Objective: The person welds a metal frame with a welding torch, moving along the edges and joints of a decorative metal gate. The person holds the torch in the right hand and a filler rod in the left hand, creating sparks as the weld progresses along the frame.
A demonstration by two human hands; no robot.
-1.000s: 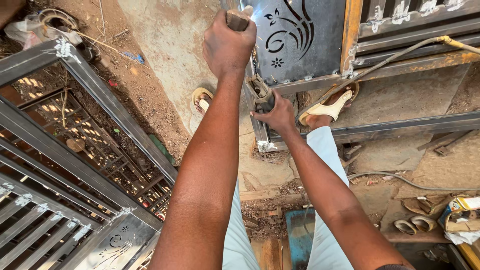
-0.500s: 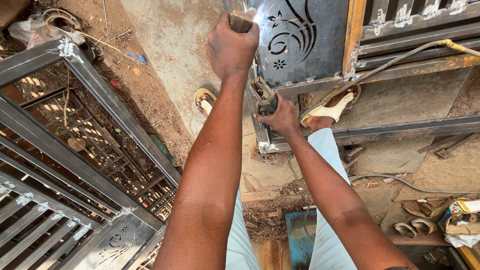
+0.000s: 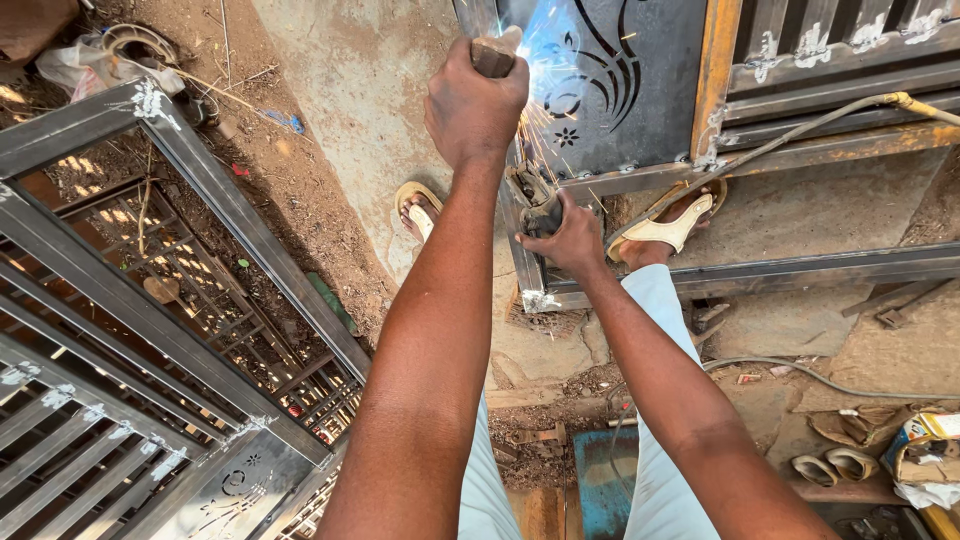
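**Asker:** So what do the two hands hold?

**Describer:** Seen from above, the left hand (image 3: pixel 476 100) is closed in a fist around a brown wooden handle (image 3: pixel 494 56), only the top end of which shows above the knuckles. What hangs from the handle is hidden by the fist. The right hand (image 3: pixel 563 238) is lower and just to the right, fingers wrapped tight round a dark metal welding electrode holder (image 3: pixel 533 198).

**Asker:** Where is that holder?

**Describer:** It sits against the upright edge of a grey steel gate panel with cut-out floral scrollwork (image 3: pixel 620 80), which lies flat on the sandy concrete ground (image 3: pixel 360 90). A bright blue-white arc (image 3: pixel 540 45) flares just above it, with sparks falling towards the hand.

**Asker:** What surrounds them?

**Describer:** A pale cable (image 3: pixel 780 140) runs from the holder across the gate frame to the upper right. Both feet wear tan sandals; the left sandal (image 3: pixel 415 205) rests on the ground, the right sandal (image 3: pixel 672 225) on the gate's lower bars. To the left lies a second grey steel gate frame with a lattice infill (image 3: pixel 170 330).
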